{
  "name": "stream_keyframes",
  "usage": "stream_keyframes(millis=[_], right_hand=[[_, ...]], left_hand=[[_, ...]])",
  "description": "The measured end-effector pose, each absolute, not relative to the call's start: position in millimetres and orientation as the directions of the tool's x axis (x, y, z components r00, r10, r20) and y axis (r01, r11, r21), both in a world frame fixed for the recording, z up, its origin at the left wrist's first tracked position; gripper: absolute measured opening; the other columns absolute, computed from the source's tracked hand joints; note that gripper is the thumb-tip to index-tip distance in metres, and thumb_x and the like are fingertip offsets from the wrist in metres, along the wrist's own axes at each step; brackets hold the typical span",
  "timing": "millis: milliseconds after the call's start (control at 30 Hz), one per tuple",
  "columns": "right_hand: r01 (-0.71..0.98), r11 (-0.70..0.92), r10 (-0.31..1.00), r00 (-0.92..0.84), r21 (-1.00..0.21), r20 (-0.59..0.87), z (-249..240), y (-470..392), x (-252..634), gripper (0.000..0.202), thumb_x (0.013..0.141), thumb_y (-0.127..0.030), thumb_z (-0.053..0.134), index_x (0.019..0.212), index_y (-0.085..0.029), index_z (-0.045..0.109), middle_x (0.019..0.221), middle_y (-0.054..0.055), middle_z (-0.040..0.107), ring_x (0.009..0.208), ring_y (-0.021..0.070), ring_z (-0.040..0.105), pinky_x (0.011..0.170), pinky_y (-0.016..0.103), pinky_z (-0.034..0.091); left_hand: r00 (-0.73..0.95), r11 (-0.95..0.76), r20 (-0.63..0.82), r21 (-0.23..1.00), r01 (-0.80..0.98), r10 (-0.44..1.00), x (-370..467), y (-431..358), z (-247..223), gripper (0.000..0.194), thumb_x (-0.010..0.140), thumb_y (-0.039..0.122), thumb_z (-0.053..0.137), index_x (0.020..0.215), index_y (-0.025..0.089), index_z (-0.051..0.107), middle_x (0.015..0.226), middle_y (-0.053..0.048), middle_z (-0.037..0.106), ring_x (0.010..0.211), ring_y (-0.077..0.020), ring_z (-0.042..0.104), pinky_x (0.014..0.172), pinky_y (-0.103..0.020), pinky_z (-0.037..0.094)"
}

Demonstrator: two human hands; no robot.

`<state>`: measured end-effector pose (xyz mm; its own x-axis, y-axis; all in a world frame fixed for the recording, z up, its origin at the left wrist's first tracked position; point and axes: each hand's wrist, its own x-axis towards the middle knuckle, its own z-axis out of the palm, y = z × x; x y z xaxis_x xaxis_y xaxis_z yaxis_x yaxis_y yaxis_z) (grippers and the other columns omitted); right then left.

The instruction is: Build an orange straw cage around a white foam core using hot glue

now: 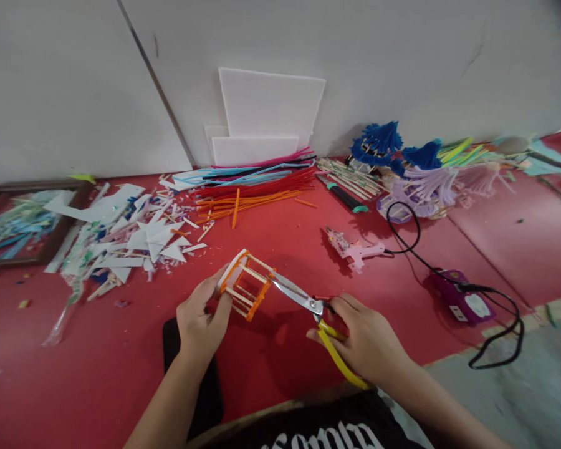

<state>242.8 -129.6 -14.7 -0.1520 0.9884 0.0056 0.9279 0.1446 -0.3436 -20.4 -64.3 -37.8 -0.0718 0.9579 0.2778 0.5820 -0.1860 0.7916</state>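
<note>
My left hand (200,321) is closed around the white base of a small stick frame (249,287), tilted above the red table. Pale wooden sticks join the base to an orange pipe-cleaner rim. In my right hand (367,337) is a pair of scissors (303,299) with yellow and dark handles. The tips of its blades reach the orange rim at the frame's upper right; whether they touch it I cannot tell. Beneath my left forearm lies a black phone-like slab (210,390), partly hidden.
White paper scraps (154,240) heap up on the left beside a brown tray (42,252). Orange pipe cleaners (257,202) lie behind the frame. A pink glue gun (355,249) rests to the right, near a purple power box (465,299) with a black cord. White boards (271,106) lean against the wall.
</note>
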Motion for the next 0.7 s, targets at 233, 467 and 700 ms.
stream_keyframes(millis=[233, 467, 700], right_hand=[[0.898, 0.063, 0.991, -0.108, -0.435, -0.078, -19.4, -128.4, 243.6, 0.049, 0.086, -0.064, 0.048, 0.068, -0.019, 0.053, 0.060, 0.002, 0.057, 0.049, 0.0147, 0.053, 0.048, 0.024, 0.030], [0.814, -0.086, 0.981, -0.033, -0.574, -0.193, -15.2, -125.6, 246.7, 0.059, 0.078, -0.076, 0.050, 0.059, -0.020, 0.044, 0.053, -0.001, 0.049, 0.047, 0.0123, 0.043, 0.047, 0.024, 0.027], [0.812, -0.092, 0.982, -0.023, -0.576, -0.189, -15.0, -126.3, 248.4, 0.063, 0.076, -0.080, 0.047, 0.059, -0.020, 0.044, 0.053, -0.001, 0.048, 0.047, 0.0119, 0.040, 0.047, 0.024, 0.025]], left_hand=[[0.035, -0.263, 0.277, 0.855, 0.447, 0.960, -22.6, -63.0, -48.6, 0.040, 0.086, 0.024, 0.056, 0.126, 0.019, 0.061, 0.123, -0.009, 0.068, 0.110, -0.0225, 0.066, 0.099, -0.033, 0.051], [0.308, -0.281, 0.200, 0.926, 0.250, 0.930, -16.5, -63.7, -51.2, 0.088, 0.083, 0.025, 0.057, 0.153, 0.029, 0.003, 0.156, -0.013, 0.032, 0.138, -0.0276, 0.039, 0.106, -0.043, 0.045], [0.245, -0.123, 0.046, 0.944, 0.307, 0.968, -16.4, -59.3, -62.4, 0.043, 0.085, 0.027, 0.054, 0.125, 0.014, 0.047, 0.119, -0.018, 0.066, 0.106, -0.0253, 0.068, 0.088, -0.037, 0.058]])
